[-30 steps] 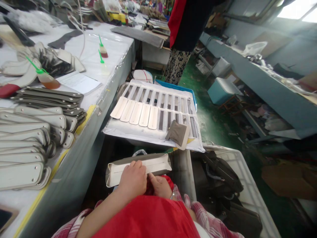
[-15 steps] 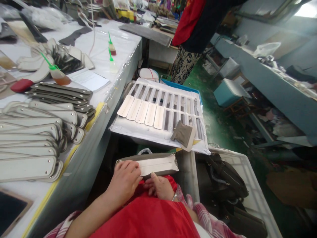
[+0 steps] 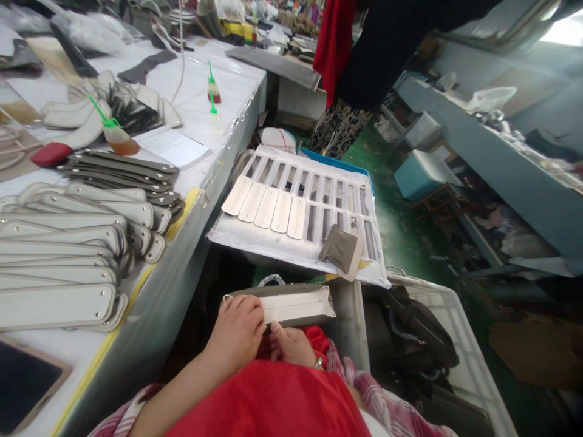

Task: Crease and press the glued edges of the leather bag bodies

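A grey-brown bag piece with a long white bottom panel point(image 3: 298, 304) lies across my lap. My left hand point(image 3: 241, 328) rests over its left end, fingers curled on the white panel and its edge. Close beside it, my right hand point(image 3: 294, 346) pinches the piece's near edge, thumb on top and the other fingers underneath, partly hidden. Just beyond stands a white slotted rack point(image 3: 273, 244) with several cream oval-ended strips point(image 3: 264, 206) in a row. A small grey-brown pouch piece point(image 3: 340, 247) sits at the rack's right front.
On the left table point(image 3: 228, 130) are stacked white straps point(image 3: 59, 303), glue bottles with green tips point(image 3: 121, 141), a notepad point(image 3: 173, 145) and a dark tablet-like object point(image 3: 27, 382). At right, a crate point(image 3: 473, 328) holds dark bags. A person in patterned trousers point(image 3: 344, 127) stands behind the rack.
The view has shifted slightly, so things appear a little further right. Both hands keep nearly the same hold on the bag piece. The standing person's red and black clothing has shifted.
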Motion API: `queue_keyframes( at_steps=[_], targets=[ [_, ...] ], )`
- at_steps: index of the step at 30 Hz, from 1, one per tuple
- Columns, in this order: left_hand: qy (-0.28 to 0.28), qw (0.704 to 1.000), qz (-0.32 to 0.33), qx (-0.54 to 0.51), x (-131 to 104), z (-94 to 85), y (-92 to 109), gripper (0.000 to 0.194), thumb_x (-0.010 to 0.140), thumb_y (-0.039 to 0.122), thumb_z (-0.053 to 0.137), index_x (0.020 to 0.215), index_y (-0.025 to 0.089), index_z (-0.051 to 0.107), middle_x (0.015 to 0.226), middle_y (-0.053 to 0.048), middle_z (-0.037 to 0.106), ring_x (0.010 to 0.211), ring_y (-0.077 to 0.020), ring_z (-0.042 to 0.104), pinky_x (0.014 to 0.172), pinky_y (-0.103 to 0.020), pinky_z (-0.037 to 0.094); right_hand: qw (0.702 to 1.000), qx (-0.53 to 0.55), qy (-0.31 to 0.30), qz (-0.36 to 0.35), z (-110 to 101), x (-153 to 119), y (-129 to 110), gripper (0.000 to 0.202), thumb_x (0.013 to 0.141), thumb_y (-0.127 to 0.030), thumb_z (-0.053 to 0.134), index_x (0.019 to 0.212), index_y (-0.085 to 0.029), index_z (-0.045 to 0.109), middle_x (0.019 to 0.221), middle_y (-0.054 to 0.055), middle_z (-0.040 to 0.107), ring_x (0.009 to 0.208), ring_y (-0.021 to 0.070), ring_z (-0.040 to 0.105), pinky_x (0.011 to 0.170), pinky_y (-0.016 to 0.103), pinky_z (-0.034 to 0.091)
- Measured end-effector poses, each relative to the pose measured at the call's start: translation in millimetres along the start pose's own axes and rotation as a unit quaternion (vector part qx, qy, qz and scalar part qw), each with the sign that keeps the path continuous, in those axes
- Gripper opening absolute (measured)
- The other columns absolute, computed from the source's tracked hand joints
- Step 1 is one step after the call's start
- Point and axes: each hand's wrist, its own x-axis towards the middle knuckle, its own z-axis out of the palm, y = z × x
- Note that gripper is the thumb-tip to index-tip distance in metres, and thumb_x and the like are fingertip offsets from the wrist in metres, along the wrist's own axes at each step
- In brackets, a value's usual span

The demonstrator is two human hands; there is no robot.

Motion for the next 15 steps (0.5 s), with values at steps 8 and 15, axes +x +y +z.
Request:
queue_keyframes(
  at_steps=[8, 15],
  targets=[
    [0.105, 0.994, 0.000, 0.010, -33, -6.1, -30, 0.012, 0.080, 0.020, 0.047, 0.073, 0.019, 0.057, 0.116, -0.007, 0.050, 0.111, -0.0262, 0.041, 0.091, -0.046, 0.036, 0.998, -0.001, -0.051, 0.026, 16, -12, -19, 0.050, 0.083, -0.051, 0.042, 0.062, -0.011, 0.064, 0.061, 0.009, 0.066, 0.037, 0.0084, 0.048, 0.040, 0.020, 0.035],
    [0.060, 0.995, -0.033, -0.071, -44, -6.3, -45, 0.015, 0.084, 0.024, 0.041, 0.077, 0.019, 0.053, 0.132, -0.007, 0.037, 0.112, -0.0205, 0.046, 0.091, -0.034, 0.043, 0.998, -0.005, -0.035, 0.060, 42, -15, -34, 0.050, 0.087, -0.041, 0.038, 0.057, -0.010, 0.061, 0.057, 0.009, 0.066, 0.034, 0.0075, 0.048, 0.038, 0.018, 0.033]
  ],
)
